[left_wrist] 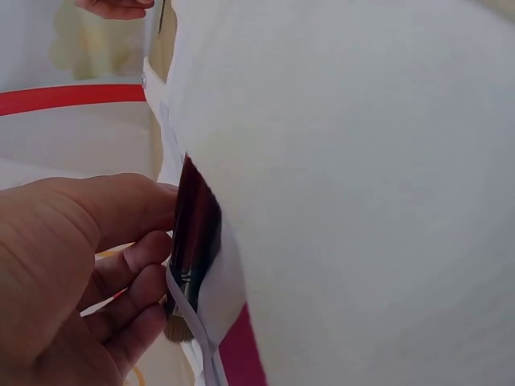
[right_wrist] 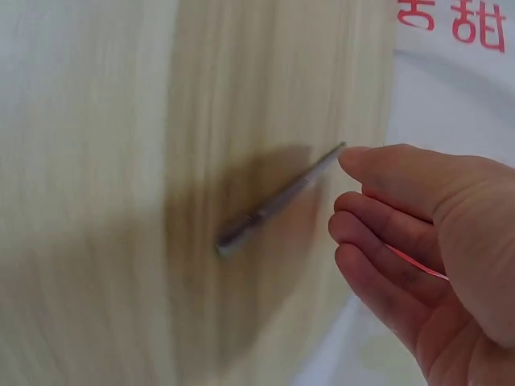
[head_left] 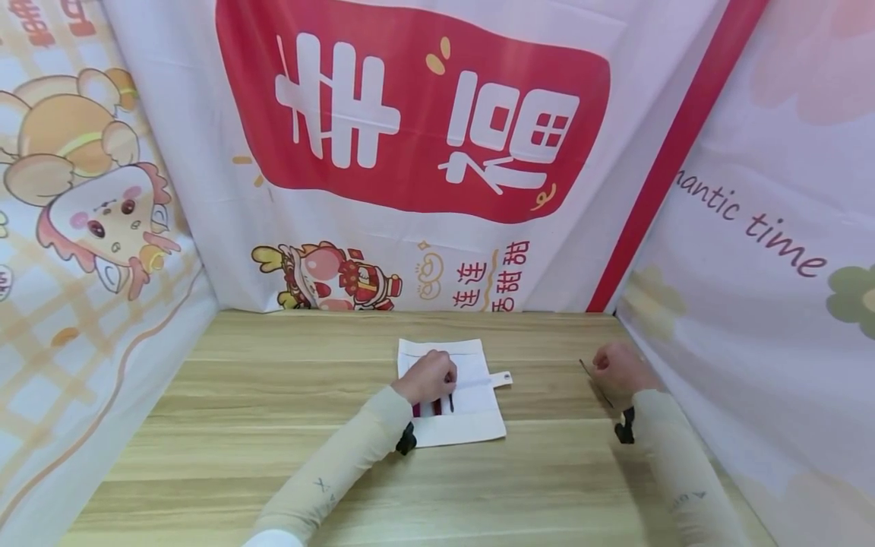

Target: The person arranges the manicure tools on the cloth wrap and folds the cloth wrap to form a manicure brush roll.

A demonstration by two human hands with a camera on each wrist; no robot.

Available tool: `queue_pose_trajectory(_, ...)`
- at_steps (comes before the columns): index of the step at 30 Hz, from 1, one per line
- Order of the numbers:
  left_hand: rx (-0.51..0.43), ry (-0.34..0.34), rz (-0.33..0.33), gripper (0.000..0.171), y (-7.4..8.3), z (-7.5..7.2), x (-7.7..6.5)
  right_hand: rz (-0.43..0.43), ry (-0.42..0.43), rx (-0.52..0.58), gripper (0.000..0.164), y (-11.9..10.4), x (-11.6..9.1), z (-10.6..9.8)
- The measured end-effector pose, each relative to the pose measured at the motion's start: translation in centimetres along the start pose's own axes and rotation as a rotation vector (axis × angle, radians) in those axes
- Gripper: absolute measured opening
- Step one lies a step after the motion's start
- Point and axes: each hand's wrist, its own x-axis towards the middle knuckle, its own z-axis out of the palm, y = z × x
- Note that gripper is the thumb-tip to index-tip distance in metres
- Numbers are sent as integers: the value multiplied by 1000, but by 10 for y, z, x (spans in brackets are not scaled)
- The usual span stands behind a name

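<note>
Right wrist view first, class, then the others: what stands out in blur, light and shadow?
Right wrist view: slender stick blurred, broad shadow on the wooden tabletop; left wrist view: dim, white brush roll mostly featureless; head view: brighter, soft shadow beside the right sleeve.

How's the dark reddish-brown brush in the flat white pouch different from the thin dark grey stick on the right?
The dark reddish-brown brush sits in the flat white pouch; the thin dark grey stick is outside it, over the pale wooden table. The brush shows brown bristles; on the blurred stick, none show. The brush looks reddish; the stick, greyish. Both are dark and long.
</note>
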Motion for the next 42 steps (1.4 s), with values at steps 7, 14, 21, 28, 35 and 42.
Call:
queue_pose_trajectory(7, 3, 1, 24, 14, 2, 0, 0, 59, 38, 83, 7, 9, -3, 18)
queue_pose_trajectory(14, 1, -8, 17, 11, 3, -1, 0, 93, 62, 63, 3, 5, 1, 20)
queue_pose_trajectory(21, -5, 35, 82, 18, -22, 18, 11, 151, 59, 67, 11, -1, 4, 22)
queue_pose_trajectory(28, -17, 29, 58, 18, -36, 32, 21, 210, -5, 107, 18, -12, 7, 25)
queue_pose_trajectory(35, -42, 39, 21, 21, -21, 20, 13, 149, -38, 149, 13, -41, 18, 25)
queue_pose_trajectory(42, -22, 10, -37, 19, -5, 9, 7, 101, -56, 175, 15, -80, 43, 28)
